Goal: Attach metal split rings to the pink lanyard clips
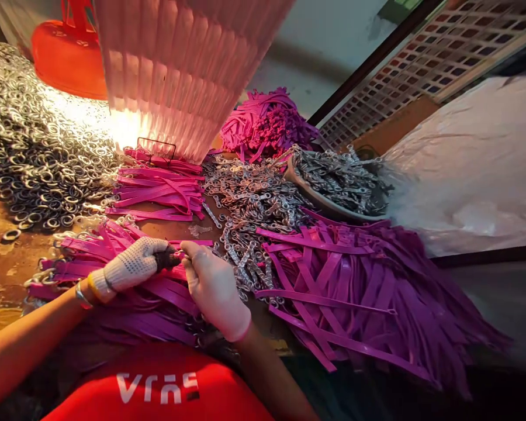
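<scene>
My left hand (134, 263) wears a knitted white glove with dark fingertips and pinches something small and dark over a bundle of pink straps (96, 251). My right hand (213, 286), in a thin pale glove, meets it with fingers curled around the same spot. What the fingers hold is too small to name. Finished pink straps with metal rings lie under both hands.
A heap of metal rings (30, 140) fills the left. Metal clasps (254, 204) lie in the middle and in a bowl (315, 196). Loose purple straps (359, 280) spread right. A pink lampshade (179, 70) hangs ahead; more straps (158, 187) lie beneath it.
</scene>
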A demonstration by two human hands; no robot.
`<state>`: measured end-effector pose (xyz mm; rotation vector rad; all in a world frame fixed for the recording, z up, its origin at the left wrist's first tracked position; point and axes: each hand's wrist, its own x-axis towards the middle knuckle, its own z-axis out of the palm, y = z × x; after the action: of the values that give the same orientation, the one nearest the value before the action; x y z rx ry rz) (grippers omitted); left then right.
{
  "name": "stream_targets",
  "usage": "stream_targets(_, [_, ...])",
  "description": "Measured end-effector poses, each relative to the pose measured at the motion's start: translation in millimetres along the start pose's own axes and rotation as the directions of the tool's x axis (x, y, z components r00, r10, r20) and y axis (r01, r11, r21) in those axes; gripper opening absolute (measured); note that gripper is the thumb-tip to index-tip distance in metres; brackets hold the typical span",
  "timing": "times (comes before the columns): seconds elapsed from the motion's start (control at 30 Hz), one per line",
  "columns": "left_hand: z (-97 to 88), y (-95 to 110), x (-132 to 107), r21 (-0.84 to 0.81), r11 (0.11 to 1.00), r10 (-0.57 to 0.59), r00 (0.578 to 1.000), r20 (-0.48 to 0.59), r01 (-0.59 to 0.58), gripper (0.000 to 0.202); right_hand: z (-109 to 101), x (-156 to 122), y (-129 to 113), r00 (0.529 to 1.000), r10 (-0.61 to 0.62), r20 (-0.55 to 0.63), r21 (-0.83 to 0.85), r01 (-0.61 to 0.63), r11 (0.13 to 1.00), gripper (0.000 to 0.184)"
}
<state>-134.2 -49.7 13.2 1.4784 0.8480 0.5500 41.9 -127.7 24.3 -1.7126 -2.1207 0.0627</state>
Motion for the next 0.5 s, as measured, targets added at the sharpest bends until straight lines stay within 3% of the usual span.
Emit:
stream_targets(0.1, [-0.2, -8.3, -3.6, 0.006, 0.998, 0.059, 0.998, -0.022, -0.058, 0.015, -4.9, 5.7, -0.5, 0.983, 0.017, 0.181, -0.021, -0.013, 1.0, 0.046])
stream_targets(0.17, [1.5, -12.4, -6.6, 0.079, 0.993, 0.096, 0.994, -0.043, -0.092, 0.016, -3.3, 8.4, -0.7, 0.965, 0.055, 0.257, -0.087, -0.033, 0.996, 0.034])
stream_targets(0.23, [2.8, -15.3, -9.0, 0.199, 0.974, 0.117, 0.992, -0.052, -0.104, 0.017, 0.9, 9.4, -1.8, 0.954, 0.066, 0.294, -0.162, -0.019, 0.987, 0.018])
stream_targets(0.33, [3.0, -18.1, -11.1, 0.33, 0.937, 0.138, 0.99, -0.034, -0.12, 0.017, 6.5, 8.2, -5.7, 0.938, -0.009, 0.347, -0.247, 0.101, 0.964, 0.015])
stream_targets(0.4, [3.0, -18.1, -11.2, 0.327, 0.935, 0.149, 0.989, -0.008, -0.138, 0.016, 8.1, 6.8, -8.6, 0.93, -0.056, 0.364, -0.284, 0.169, 0.944, 0.017])
stream_targets(0.5, [0.4, -12.8, -7.7, 0.261, 0.951, 0.157, 0.986, 0.057, -0.167, 0.014, 9.0, 2.5, -8.9, 0.939, -0.059, 0.339, -0.298, 0.167, 0.94, 0.017])
